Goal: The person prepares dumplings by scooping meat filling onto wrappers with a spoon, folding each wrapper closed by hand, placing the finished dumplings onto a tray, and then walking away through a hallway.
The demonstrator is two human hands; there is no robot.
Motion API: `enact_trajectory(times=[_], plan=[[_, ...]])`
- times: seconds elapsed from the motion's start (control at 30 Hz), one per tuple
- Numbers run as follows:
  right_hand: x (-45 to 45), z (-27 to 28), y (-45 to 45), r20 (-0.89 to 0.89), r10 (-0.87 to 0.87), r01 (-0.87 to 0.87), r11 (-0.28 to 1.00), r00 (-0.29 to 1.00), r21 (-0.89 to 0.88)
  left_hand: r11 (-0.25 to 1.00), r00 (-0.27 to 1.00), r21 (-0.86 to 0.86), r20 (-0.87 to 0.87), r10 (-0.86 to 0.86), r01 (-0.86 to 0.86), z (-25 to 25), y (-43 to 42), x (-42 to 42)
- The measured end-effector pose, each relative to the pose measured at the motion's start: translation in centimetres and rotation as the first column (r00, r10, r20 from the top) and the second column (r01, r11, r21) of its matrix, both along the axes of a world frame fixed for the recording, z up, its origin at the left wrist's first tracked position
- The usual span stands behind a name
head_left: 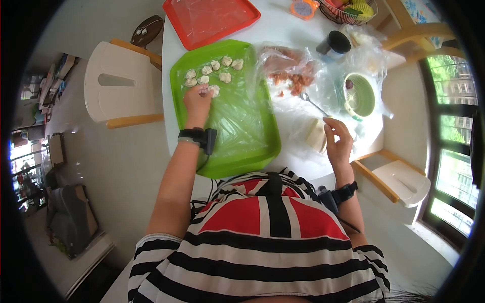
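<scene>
Green plastic, the rectangular tray point(237, 134) carries a small pale dumpling point(214, 91) at my bunched left hand point(197, 105); my narrowed right hand point(340, 142) is at the near end of a slim metal spoon point(314, 105) (whether either grips, I cannot tell) slanting forward-left to reddish minced meat point(297, 83).

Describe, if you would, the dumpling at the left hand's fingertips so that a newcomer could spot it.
On the white table, find the green tray. Small pale dumplings sit toward its far end. The dumpling you want is right by the left hand, lower in the picture than all its neighbours.
</scene>
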State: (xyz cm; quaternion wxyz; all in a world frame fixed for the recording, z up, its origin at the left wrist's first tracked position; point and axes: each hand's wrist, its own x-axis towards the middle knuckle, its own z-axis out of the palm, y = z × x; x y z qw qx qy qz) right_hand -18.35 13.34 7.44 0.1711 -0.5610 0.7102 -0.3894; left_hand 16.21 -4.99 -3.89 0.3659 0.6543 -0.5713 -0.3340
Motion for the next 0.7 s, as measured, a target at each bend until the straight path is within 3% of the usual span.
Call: enact_trajectory(times=[0.03, 0.27, 0.4, 0.5, 0.7], plan=[[0.2, -0.1, 0.1, 0.002, -0.005, 0.005, 1.000, 1.000, 0.000, 0.991, 0.996, -0.121, 0.080, -0.041, 0.051, 0.2, 0.1, -0.2], [1.7, -0.4, 0.0, 0.050, 0.046, -0.046, 0.999, 0.998, 0.005, 0.989, 0.992, -0.146, 0.127, 0.018, 0.001, 0.0, 0.2, -0.8], [2.0, -0.8, 0.2, 0.044, 0.040, -0.039, 0.999, 0.998, -0.030, 0.992, 0.966, -0.118, 0.257, -0.017, 0.049, -0.1, 0.0, -0.8], [0.8, -0.8, 0.6, 0.012, -0.050, 0.050, 0.999, 0.999, -0.002, 0.954, 0.934, -0.271, 0.355, -0.025, 0.128, -1.3, -0.1, -1.1], [-2.3, -0.9, 1.8, -0.084, -0.237, 0.242, 0.969, 0.968, 0.059, 0.917, 0.889, -0.325, 0.452, -0.065, 0.233, -1.2, -0.2, -1.1]])
